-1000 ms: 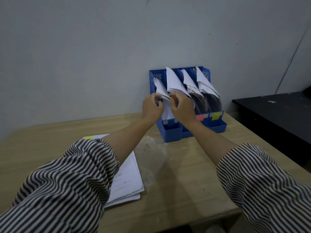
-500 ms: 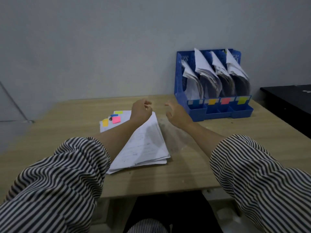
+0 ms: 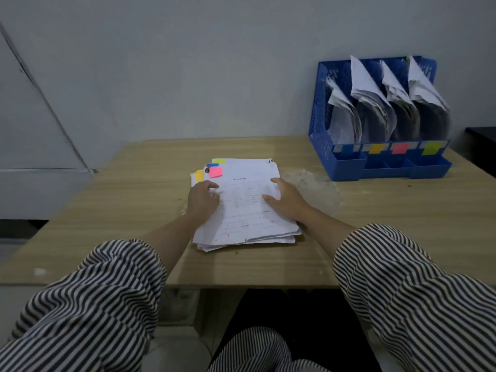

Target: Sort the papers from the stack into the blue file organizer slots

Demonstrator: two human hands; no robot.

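White printed sheets form the paper stack, lying near the middle of the wooden desk, a little toward its front edge. Coloured sticky tabs poke from the stack's far left corner. The left hand rests on the stack's left edge, fingers loosely bent, grasping nothing that I can make out. The right hand lies flat and relaxed on the right side of the top sheet, thumb spread. At the desk's far right corner stands the blue file organizer, its four slots holding curled papers, each slot labelled with a coloured tab.
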